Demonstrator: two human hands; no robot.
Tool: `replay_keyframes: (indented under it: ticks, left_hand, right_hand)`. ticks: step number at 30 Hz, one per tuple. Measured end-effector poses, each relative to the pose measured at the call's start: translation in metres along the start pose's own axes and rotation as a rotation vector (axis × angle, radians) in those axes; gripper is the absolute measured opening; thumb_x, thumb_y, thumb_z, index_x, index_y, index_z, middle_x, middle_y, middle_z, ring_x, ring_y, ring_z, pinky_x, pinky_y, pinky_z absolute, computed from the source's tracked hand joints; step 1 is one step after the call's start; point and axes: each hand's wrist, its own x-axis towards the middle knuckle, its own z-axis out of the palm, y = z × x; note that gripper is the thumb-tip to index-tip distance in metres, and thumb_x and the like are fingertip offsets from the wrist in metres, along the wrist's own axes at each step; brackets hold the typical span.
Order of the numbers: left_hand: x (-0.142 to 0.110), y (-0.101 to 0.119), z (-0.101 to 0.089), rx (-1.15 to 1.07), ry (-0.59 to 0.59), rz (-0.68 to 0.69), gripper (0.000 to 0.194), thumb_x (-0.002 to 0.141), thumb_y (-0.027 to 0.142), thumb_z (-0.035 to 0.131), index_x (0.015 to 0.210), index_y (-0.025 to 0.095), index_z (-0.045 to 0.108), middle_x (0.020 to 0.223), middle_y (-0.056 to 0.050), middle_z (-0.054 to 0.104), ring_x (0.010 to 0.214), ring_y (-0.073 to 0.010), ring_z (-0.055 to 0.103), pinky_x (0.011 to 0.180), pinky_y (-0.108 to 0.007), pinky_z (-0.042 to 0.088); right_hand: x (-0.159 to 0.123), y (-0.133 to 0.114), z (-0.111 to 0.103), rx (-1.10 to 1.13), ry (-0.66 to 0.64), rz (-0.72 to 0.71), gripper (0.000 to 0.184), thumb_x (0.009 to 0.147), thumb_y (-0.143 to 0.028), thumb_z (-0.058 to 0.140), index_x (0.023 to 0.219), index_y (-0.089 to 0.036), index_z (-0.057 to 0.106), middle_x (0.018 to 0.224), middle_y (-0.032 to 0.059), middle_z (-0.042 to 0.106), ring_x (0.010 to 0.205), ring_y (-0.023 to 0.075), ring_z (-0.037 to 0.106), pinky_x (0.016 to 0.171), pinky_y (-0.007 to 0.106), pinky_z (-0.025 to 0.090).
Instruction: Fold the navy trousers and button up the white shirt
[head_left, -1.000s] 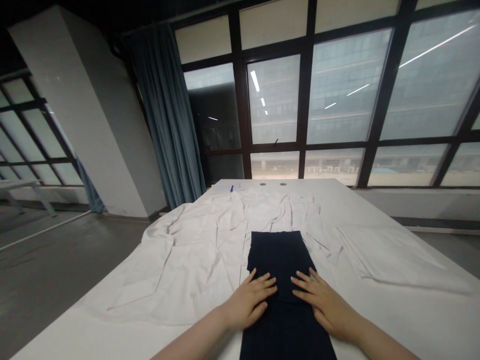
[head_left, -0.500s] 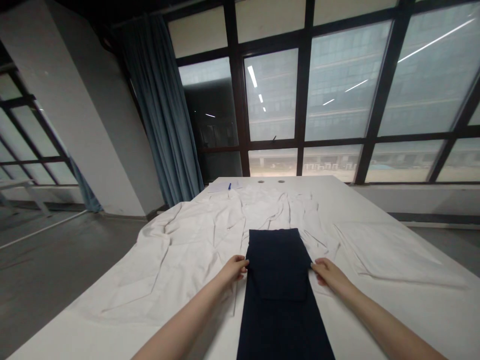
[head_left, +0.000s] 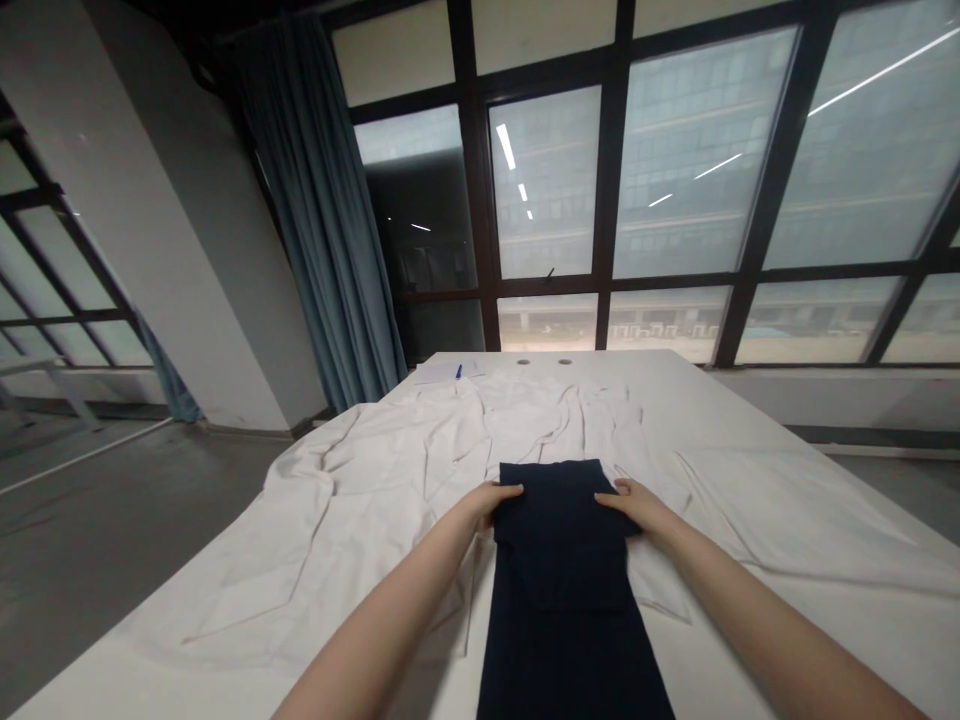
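Note:
A dark navy folded garment [head_left: 566,570] lies lengthwise before me, its lower end running out of the bottom of the view. One section is folded over on top near its far end. My left hand [head_left: 491,500] grips the left edge close to that end, thumb on top and the other fingers underneath. At the opposite edge my right hand [head_left: 634,505] holds the cloth the same way, a small corner sticking out below it. Beneath and beyond the garment is a crumpled white garment [head_left: 375,500], spread over the table. What kind of garment the navy one is, I cannot tell.
The white table [head_left: 675,385] reaches toward the windows. On its right lies a folded white cloth [head_left: 817,510]. A blue pen [head_left: 459,371] rests on paper [head_left: 431,374] at the far left. A blue curtain [head_left: 322,230] and a pillar [head_left: 165,210] stand beyond.
Both hands have shifted farther up the navy garment's edges, toward its far end. Their thumbs now lie over the top of the cloth, and the far section bunches outward at the right.

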Motion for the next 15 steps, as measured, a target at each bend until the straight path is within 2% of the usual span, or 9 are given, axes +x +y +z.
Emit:
replay_keyframes:
  ticks: [3, 5, 8, 10, 12, 15]
  left_hand:
    - [0.013, 0.000, -0.001, 0.019, 0.021, -0.013, 0.028, 0.051, 0.022, 0.070, 0.075, 0.014, 0.058, 0.066, -0.007, 0.066, 0.071, -0.0272, 0.061, 0.067, -0.042, 0.047]
    - [0.017, -0.003, -0.003, 0.012, 0.051, 0.042, 0.032, 0.051, 0.015, 0.068, 0.081, 0.017, 0.057, 0.069, -0.004, 0.066, 0.075, -0.0258, 0.061, 0.070, -0.042, 0.047]
    - [0.019, -0.007, -0.005, -0.024, 0.053, 0.210, 0.042, 0.052, 0.008, 0.064, 0.091, 0.018, 0.054, 0.081, -0.001, 0.066, 0.081, -0.0212, 0.060, 0.077, -0.037, 0.045]
    - [0.018, -0.010, -0.007, -0.047, 0.001, 0.334, 0.045, 0.053, 0.007, 0.063, 0.096, 0.017, 0.053, 0.088, -0.003, 0.066, 0.084, -0.0205, 0.059, 0.080, -0.036, 0.044]
    - [0.018, -0.010, -0.008, -0.065, -0.057, 0.398, 0.047, 0.054, 0.009, 0.064, 0.098, 0.015, 0.052, 0.093, -0.005, 0.064, 0.085, -0.0212, 0.059, 0.080, -0.036, 0.044]
    - [0.018, -0.005, -0.009, -0.073, -0.116, 0.403, 0.049, 0.053, 0.012, 0.066, 0.100, 0.014, 0.052, 0.096, -0.008, 0.063, 0.086, -0.0222, 0.058, 0.080, -0.037, 0.043]
  right_hand:
    - [0.013, 0.001, 0.005, 0.098, -0.084, 0.201, 0.040, 0.055, -0.036, 0.069, 0.084, -0.013, 0.054, 0.074, 0.0106, 0.066, 0.069, 0.0212, 0.063, 0.059, 0.030, 0.052]
    - [0.018, 0.003, 0.007, 0.141, -0.179, 0.249, 0.040, 0.054, -0.034, 0.070, 0.083, -0.012, 0.054, 0.076, 0.0120, 0.066, 0.070, 0.0223, 0.063, 0.060, 0.032, 0.052]
    - [0.021, 0.004, 0.005, 0.216, -0.208, 0.178, 0.047, 0.053, -0.030, 0.072, 0.093, -0.014, 0.052, 0.082, 0.0104, 0.066, 0.072, 0.0219, 0.063, 0.064, 0.034, 0.052]
    - [0.022, 0.002, 0.004, 0.257, -0.161, 0.134, 0.059, 0.053, -0.028, 0.073, 0.104, -0.017, 0.046, 0.085, 0.0088, 0.066, 0.074, 0.0222, 0.063, 0.065, 0.036, 0.052]
    - [0.022, -0.002, 0.002, 0.269, -0.129, 0.136, 0.067, 0.052, -0.024, 0.074, 0.109, -0.018, 0.042, 0.084, 0.0083, 0.066, 0.074, 0.0231, 0.063, 0.066, 0.038, 0.052]
    - [0.024, -0.008, 0.000, 0.309, -0.240, 0.183, 0.055, 0.052, -0.018, 0.072, 0.102, -0.014, 0.048, 0.083, 0.0103, 0.066, 0.076, 0.0241, 0.062, 0.070, 0.039, 0.050]
